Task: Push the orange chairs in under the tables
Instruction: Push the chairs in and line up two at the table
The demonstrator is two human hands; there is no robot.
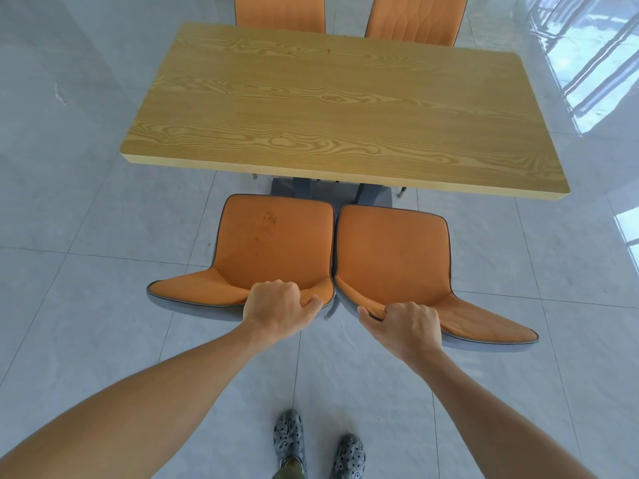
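Observation:
Two orange chairs stand side by side, touching, in front of the wooden table. Their seats sit just short of the table's near edge. My left hand is closed over the top edge of the left orange chair's backrest, near its right end. My right hand grips the top edge of the right orange chair's backrest, near its left end. Two more orange chairs, one on the left and one on the right, stand at the table's far side with only their backrests showing.
The table rests on a grey central base. Grey glossy floor tiles surround everything. My feet in patterned clogs stand just behind the chairs. Bright window reflections lie on the floor at the right.

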